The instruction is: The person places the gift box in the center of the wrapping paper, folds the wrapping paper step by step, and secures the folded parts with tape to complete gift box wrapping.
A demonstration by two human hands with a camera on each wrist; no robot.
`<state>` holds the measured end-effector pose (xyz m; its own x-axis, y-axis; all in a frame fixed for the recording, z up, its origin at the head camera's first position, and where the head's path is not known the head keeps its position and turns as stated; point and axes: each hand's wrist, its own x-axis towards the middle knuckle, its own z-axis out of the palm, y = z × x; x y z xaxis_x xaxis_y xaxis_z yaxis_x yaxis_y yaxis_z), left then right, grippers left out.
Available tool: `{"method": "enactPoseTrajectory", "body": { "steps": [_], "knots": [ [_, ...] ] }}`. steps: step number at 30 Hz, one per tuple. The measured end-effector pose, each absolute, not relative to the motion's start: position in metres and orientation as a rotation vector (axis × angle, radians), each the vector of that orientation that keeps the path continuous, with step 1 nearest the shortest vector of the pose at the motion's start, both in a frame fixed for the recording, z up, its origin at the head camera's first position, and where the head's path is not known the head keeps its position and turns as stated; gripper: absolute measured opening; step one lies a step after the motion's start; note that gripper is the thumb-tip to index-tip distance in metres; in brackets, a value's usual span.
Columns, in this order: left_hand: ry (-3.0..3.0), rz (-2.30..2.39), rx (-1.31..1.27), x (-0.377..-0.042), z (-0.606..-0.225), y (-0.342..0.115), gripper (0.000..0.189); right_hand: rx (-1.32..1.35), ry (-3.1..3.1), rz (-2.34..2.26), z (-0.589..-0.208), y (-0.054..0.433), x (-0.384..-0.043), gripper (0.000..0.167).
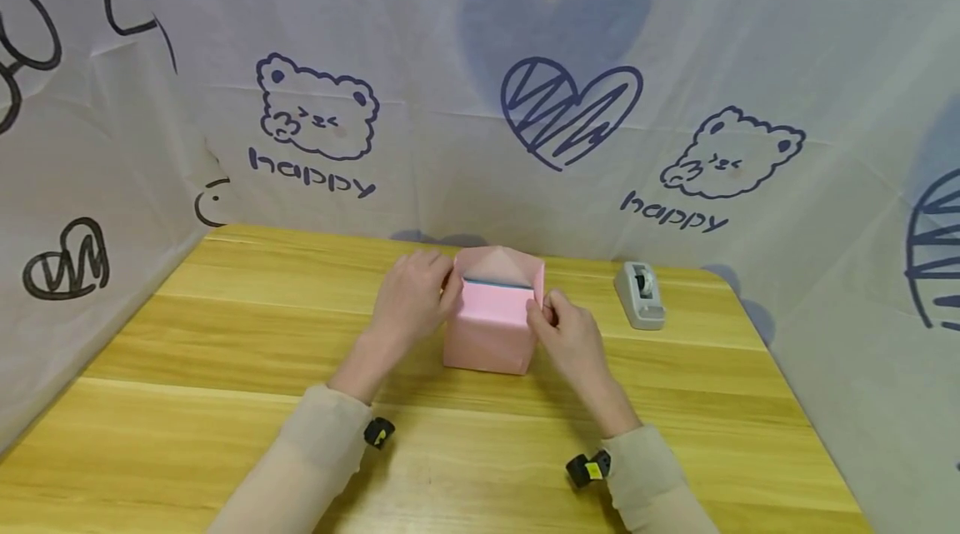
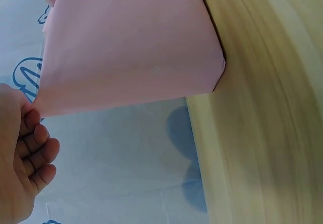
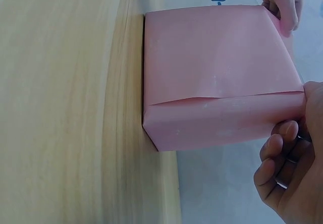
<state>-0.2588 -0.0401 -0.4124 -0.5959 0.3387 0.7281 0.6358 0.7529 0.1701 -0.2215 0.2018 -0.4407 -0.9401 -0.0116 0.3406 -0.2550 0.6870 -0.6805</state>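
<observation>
A pink paper bag [image 1: 489, 342] stands on the table, its top unfolded and its back edge rising to a low peak. Inside the mouth shows a thin blue edge [image 1: 498, 282]; the rest of what lies in there is hidden. My left hand [image 1: 411, 292] pinches the upper left edge of the paper between thumb and fingers. At the upper right edge, my right hand [image 1: 573, 338] does the same, other fingers curled below. An overlapping seam runs along one side of the bag [image 3: 212, 57] in the right wrist view. Folded corners form its base.
A white tape dispenser [image 1: 641, 295] sits to the right of the bag, near the table's back edge. The wood-grain table [image 1: 465, 451] meets a white printed cloth [image 1: 450, 126] behind and at both sides. Black wrist cameras [image 1: 588, 470] are on both sleeves.
</observation>
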Motion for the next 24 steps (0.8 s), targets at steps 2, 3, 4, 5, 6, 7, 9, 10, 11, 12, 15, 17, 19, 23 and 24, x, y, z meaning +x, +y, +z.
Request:
{"method": "enactPoseTrajectory", "body": {
  "steps": [2, 3, 4, 5, 6, 7, 9, 10, 11, 12, 15, 17, 19, 23, 24],
  "knots": [
    [-2.231, -0.539, -0.729, -0.2603, -0.4118, -0.0401, 0.027, 0.210, -2.591, 1.122, -0.4409, 0.2020, -0.2213, 0.034],
    [-2.224, -0.533, -0.733, -0.2610, -0.4117, -0.0401, 0.027, 0.209, -2.592, 1.126, -0.4411, 0.2021, -0.2212, 0.034],
    [-2.220, -0.527, -0.735, -0.2612, -0.4113, -0.0401, 0.026, 0.206, -2.593, 1.131, -0.4411, 0.2022, -0.2211, 0.034],
    [-2.222, -0.520, -0.736, -0.2611, -0.4106, -0.0400, 0.026, 0.202, -2.596, 1.133, -0.4412, 0.2022, -0.2210, 0.034],
    [-2.223, -0.512, -0.737, -0.2610, -0.4100, -0.0399, 0.026, 0.201, -2.597, 1.136, -0.4413, 0.2023, -0.2209, 0.034],
    [-2.224, -0.500, -0.736, -0.2610, -0.4095, -0.0399, 0.025, 0.201, -2.597, 1.136, -0.4416, 0.2024, -0.2208, 0.034],
    [-2.226, -0.481, -0.737, -0.2615, -0.4087, -0.0402, 0.025, 0.204, -2.596, 1.131, -0.4419, 0.2023, -0.2209, 0.035],
    [-2.225, -0.472, -0.738, -0.2621, -0.4083, -0.0404, 0.024, 0.207, -2.596, 1.131, -0.4419, 0.2021, -0.2209, 0.034],
    [-2.222, -0.465, -0.740, -0.2627, -0.4080, -0.0405, 0.024, 0.209, -2.596, 1.129, -0.4420, 0.2019, -0.2209, 0.034],
    [-2.218, -0.456, -0.740, -0.2635, -0.4080, -0.0407, 0.024, 0.212, -2.594, 1.130, -0.4418, 0.2018, -0.2208, 0.034],
    [-2.205, -0.444, -0.747, -0.2653, -0.4073, -0.0411, 0.023, 0.212, -2.595, 1.134, -0.4414, 0.2016, -0.2202, 0.034],
    [-2.202, -0.440, -0.746, -0.2661, -0.4068, -0.0412, 0.024, 0.212, -2.597, 1.131, -0.4413, 0.2016, -0.2200, 0.034],
    [-2.207, -0.447, -0.742, -0.2661, -0.4060, -0.0409, 0.024, 0.212, -2.599, 1.131, -0.4409, 0.2017, -0.2196, 0.034],
    [-2.243, -0.480, -0.720, -0.2655, -0.4044, -0.0397, 0.024, 0.209, -2.601, 1.138, -0.4403, 0.2017, -0.2192, 0.034],
    [-2.257, -0.489, -0.715, -0.2650, -0.4039, -0.0394, 0.023, 0.206, -2.600, 1.143, -0.4399, 0.2016, -0.2190, 0.034]
  ]
}}
